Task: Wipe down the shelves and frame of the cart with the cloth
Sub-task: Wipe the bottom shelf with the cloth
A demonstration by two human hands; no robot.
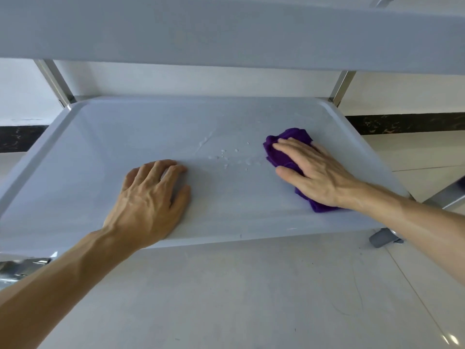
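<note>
Our right hand (318, 172) flat, fingers straight, pressing purple cloth (284, 147) on grey shelf (113, 137). Our left hand (151, 197) rests there, fingers bent, holding nothing.

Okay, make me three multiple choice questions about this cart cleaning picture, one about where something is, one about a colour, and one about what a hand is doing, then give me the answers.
1. Where do the water drops lie on the shelf?
A. between the two hands
B. left of the left hand
C. on the floor

2. What colour is the cloth?
A. yellow
B. purple
C. white

3. What is the right hand doing?
A. hanging beside the cart
B. gripping a metal post
C. pressing flat on the cloth

Answers: 1 A, the drops sit between the left hand and the cloth. 2 B, it is deep purple. 3 C, its straight fingers lie on top of the cloth.
</note>
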